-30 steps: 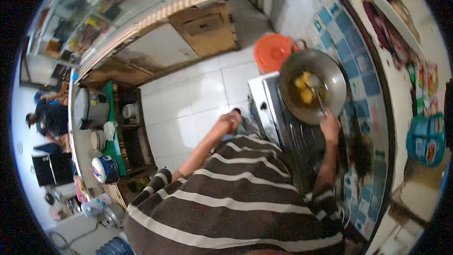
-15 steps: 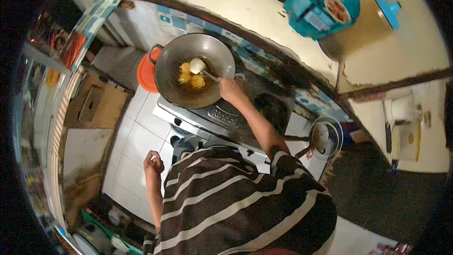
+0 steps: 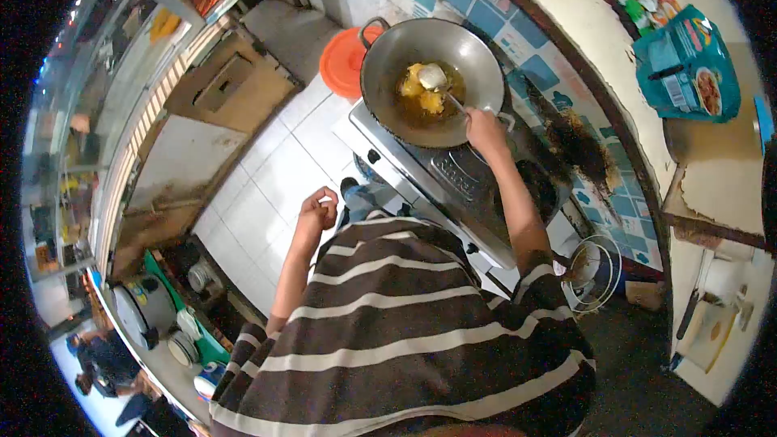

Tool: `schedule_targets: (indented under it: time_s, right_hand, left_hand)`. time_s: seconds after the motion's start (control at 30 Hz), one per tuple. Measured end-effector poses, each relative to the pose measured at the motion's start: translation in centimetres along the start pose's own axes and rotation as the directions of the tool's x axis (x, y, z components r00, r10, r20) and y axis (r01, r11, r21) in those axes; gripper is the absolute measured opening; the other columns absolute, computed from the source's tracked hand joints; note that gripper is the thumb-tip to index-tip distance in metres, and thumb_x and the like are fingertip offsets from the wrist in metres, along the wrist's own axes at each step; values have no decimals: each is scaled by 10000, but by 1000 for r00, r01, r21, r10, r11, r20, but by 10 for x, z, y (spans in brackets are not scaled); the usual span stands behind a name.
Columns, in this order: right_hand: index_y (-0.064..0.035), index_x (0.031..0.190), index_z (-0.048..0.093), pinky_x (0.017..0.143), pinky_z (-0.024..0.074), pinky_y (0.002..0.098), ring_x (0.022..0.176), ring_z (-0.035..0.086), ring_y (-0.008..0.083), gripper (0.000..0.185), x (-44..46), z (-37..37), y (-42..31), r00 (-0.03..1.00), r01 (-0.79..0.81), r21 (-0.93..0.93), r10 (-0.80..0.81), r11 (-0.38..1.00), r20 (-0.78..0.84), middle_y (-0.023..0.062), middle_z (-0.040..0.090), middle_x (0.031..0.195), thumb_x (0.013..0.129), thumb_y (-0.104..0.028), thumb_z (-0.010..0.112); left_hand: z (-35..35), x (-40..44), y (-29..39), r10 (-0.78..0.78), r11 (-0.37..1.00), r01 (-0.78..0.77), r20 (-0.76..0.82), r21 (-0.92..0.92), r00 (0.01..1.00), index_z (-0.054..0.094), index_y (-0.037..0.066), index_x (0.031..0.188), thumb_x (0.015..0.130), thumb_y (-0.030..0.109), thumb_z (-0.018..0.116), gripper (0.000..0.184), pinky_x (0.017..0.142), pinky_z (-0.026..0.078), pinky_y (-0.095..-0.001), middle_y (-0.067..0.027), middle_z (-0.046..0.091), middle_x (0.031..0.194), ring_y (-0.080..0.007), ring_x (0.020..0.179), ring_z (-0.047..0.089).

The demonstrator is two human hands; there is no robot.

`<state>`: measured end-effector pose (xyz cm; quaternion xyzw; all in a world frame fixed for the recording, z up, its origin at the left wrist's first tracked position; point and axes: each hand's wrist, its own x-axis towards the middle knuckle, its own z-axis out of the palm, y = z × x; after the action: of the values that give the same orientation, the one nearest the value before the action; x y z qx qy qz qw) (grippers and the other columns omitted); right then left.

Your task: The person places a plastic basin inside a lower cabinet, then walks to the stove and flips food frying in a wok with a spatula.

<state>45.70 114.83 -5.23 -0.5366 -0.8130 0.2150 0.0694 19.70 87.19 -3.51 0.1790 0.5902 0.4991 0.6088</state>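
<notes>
My right hand (image 3: 488,134) is closed around the handle of a metal ladle (image 3: 432,77). The ladle's bowl is inside a large wok (image 3: 477,53), touching or just above yellow fried pieces (image 3: 430,102) that sit in oil at the bottom. The wok stands on a gas stove (image 3: 453,174), beyond my body. Near my waist, on the left, my left hand (image 3: 318,209) hangs in the air with its fingers curled in and nothing visible in them.
An orange lid or tub (image 3: 341,63) is beside the wok. A glass display case (image 3: 81,178) lines the left. A teal pouch (image 3: 686,65) lies on the right-hand ledge. Below it a wire-rimmed container (image 3: 595,271) is near the stove. Another person (image 3: 109,364) appears at lower left.
My view has swung, so the wok and stove appear further right and more of the left side shows. The ladle is still in my right hand among the fried pieces. My left hand stays curled.
</notes>
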Motion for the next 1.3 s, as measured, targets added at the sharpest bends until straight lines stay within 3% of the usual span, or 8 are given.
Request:
schedule_targets:
  time_s: [0.03, 0.23, 0.43, 0.53, 0.73, 0.83, 1.03, 1.3]
  right_hand:
    - [-90, 1028, 622, 736, 469, 485, 807, 598, 394, 245, 2, 4, 4, 1000, 3, -2, -3, 1000, 17, 224, 619, 856, 833, -143, 484]
    - [-79, 1019, 634, 768, 457, 460, 853, 588, 388, 247, 22, -8, -1, 994, -44, -110, 55, 993, 99, 247, 602, 882, 823, -124, 491]
    - [-97, 1027, 642, 792, 464, 449, 880, 594, 373, 257, 54, -3, 15, 978, 71, -275, -13, 959, 208, 220, 616, 923, 818, -128, 496]
    - [-31, 858, 641, 718, 501, 469, 844, 615, 374, 225, 54, -3, 10, 985, 103, -309, -53, 946, 166, 211, 627, 887, 817, -126, 442]
    - [-16, 847, 637, 730, 501, 464, 853, 616, 370, 216, 59, -10, -6, 968, 114, -374, -18, 920, 251, 209, 630, 891, 812, -128, 456]
    - [-89, 1031, 625, 819, 456, 444, 908, 586, 368, 262, 60, -18, -4, 958, 58, -343, 45, 938, 284, 205, 619, 945, 806, -115, 493]
    - [-63, 1058, 603, 823, 455, 414, 941, 578, 357, 265, 66, -29, 28, 956, 128, -99, -97, 987, 276, 180, 623, 969, 837, -177, 514]
    - [-35, 1006, 623, 859, 445, 407, 955, 574, 355, 252, 60, -38, 23, 971, 92, -77, -72, 993, 229, 191, 608, 1011, 801, -155, 537]
  left_hand:
    - [0, -3, 1, 28, 998, -28, 1, 51, 1000, 450, 85, 791, 761, 7, 319, 155, 420, 168, -210, 73, 310, 521, -35, 438, 241]
    - [-9, -3, -14, -14, 1000, 14, -54, -8, 998, 478, 45, 831, 631, -65, 324, 275, 402, 155, -235, 54, 303, 489, -52, 412, 227]
    - [-7, 0, -14, -42, 996, 39, -40, -75, 998, 476, 44, 830, 633, -73, 322, 276, 403, 154, -234, 45, 313, 492, -52, 417, 221]
    - [-7, 1, -14, -30, 995, 29, -13, -96, 999, 473, 47, 828, 638, -78, 323, 272, 401, 164, -234, 40, 318, 490, -57, 420, 231]
    - [-8, 5, -10, -23, 993, 24, 3, -111, 1000, 470, 55, 828, 646, -79, 323, 269, 408, 172, -233, 40, 314, 492, -60, 428, 241]
    - [-11, 7, -6, -20, 994, 21, 3, -107, 1000, 469, 57, 828, 645, -78, 321, 272, 413, 174, -233, 41, 307, 495, -62, 431, 234]
    - [-15, 12, 2, 18, 993, -15, 18, -118, 1000, 476, 55, 832, 634, -78, 325, 282, 419, 175, -230, 43, 303, 503, -61, 435, 219]
    - [-13, 12, 10, -3, 994, 2, -8, -106, 1000, 477, 50, 832, 637, -82, 326, 279, 408, 164, -228, 43, 313, 500, -56, 430, 228]
